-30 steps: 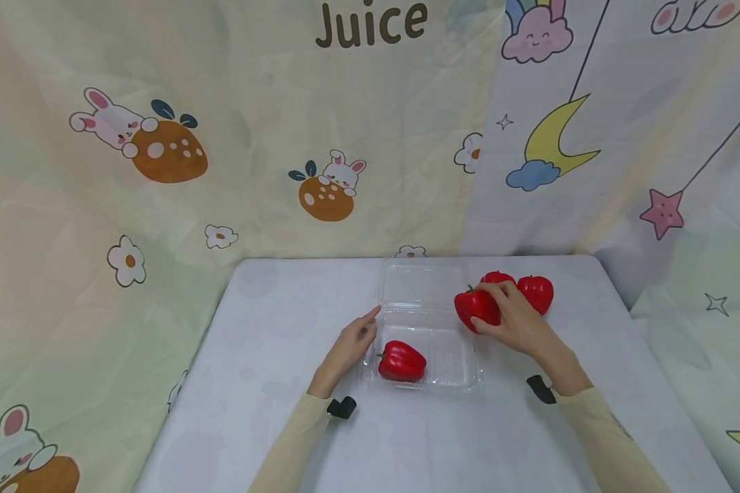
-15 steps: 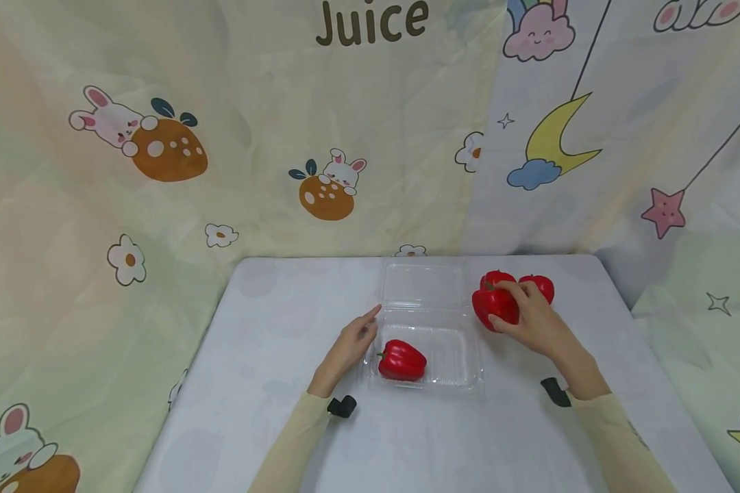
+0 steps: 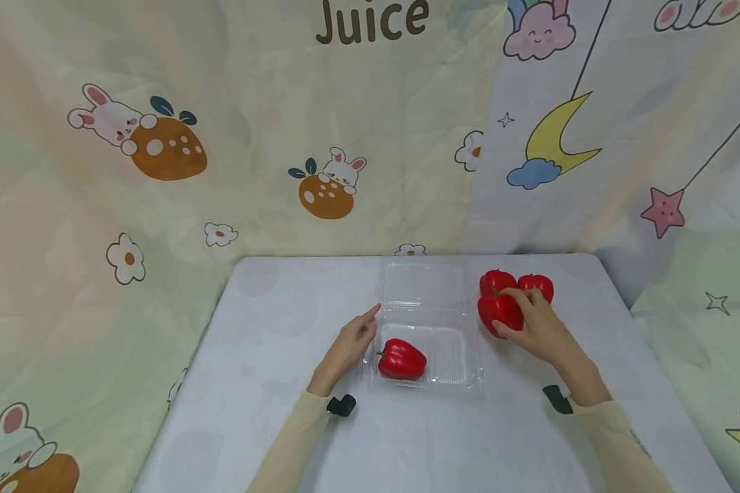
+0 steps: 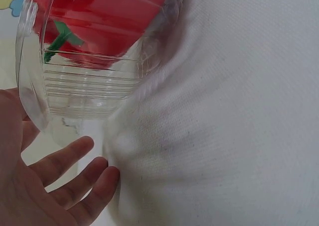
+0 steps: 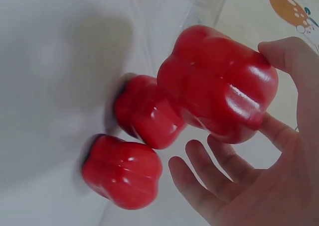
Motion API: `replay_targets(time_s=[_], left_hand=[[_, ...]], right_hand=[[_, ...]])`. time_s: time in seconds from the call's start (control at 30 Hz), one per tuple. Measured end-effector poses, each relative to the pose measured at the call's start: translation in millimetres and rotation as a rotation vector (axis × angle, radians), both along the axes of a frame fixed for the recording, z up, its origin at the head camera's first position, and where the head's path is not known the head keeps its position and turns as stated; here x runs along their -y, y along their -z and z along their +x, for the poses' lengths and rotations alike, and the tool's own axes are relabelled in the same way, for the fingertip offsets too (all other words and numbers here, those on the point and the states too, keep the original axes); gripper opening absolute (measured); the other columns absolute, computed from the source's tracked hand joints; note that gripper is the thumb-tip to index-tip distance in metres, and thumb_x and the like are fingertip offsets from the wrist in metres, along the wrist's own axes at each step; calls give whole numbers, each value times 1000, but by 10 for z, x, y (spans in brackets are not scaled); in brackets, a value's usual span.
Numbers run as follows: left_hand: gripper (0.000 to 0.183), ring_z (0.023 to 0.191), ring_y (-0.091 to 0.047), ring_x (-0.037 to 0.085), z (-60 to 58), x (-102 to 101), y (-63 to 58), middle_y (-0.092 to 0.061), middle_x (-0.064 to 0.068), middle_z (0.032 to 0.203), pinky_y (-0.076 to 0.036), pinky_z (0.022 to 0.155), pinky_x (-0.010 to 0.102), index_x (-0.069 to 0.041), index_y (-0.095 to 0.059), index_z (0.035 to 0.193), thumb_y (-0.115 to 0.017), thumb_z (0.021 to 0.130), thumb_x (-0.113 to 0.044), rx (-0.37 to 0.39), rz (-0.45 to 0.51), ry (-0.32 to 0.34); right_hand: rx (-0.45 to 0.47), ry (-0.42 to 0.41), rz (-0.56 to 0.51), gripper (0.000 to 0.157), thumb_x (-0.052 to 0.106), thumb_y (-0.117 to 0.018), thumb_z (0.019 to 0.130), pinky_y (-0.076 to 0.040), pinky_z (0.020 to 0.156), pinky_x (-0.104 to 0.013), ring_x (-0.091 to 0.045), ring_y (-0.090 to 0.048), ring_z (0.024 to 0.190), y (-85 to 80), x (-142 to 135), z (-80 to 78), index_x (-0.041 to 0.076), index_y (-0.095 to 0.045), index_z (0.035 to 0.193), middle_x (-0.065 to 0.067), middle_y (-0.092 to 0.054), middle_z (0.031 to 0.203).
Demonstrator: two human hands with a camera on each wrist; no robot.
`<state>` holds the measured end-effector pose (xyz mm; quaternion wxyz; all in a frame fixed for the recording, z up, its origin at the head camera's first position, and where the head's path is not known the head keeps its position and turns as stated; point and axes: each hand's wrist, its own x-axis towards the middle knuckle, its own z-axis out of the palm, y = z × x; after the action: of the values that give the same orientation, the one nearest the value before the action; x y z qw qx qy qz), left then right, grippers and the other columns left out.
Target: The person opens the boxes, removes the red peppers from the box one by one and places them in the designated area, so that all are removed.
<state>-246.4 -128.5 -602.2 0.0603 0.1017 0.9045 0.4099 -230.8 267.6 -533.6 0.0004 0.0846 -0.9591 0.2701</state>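
My right hand [image 3: 539, 329] grips a red bell pepper [image 3: 499, 315] by its side, between thumb and fingers. The right wrist view shows this bell pepper [image 5: 217, 84] held off the table, with the hand's other fingers spread loose. Two more red peppers stand just behind it, one to the left [image 3: 497, 281] and one to the right [image 3: 538, 286]. An open clear plastic clamshell container [image 3: 450, 356] lies left of the right hand, and a red bell pepper [image 3: 402, 359] lies on its side in its left part. At its left edge, my left hand [image 3: 348, 346] rests with the index finger extended against the rim.
The container's clear lid [image 3: 424, 282] is folded back flat toward the rear of the white-covered table [image 3: 284, 308]. A printed cloth [image 3: 253, 137] hangs behind and at the sides. Black wrist cameras sit on the left [image 3: 342, 405] and right [image 3: 558, 400] wrists.
My right hand has moved right with its bell pepper, away from the container, then slightly nearer the body. My left hand and the pepper in the container have stayed put.
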Motion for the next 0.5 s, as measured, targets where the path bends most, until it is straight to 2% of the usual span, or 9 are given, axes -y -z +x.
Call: replay_targets(time_s=[0.5], left_hand=[[48, 121, -60, 23, -18, 5, 14, -61, 9, 140, -51, 104, 47, -37, -41, 153, -47, 106, -33, -2, -4, 5]], right_hand=[[-1, 56, 6, 84, 27, -86, 74, -55, 82, -66, -53, -43, 122, 171, -16, 19, 5, -41, 142, -32, -41, 131]])
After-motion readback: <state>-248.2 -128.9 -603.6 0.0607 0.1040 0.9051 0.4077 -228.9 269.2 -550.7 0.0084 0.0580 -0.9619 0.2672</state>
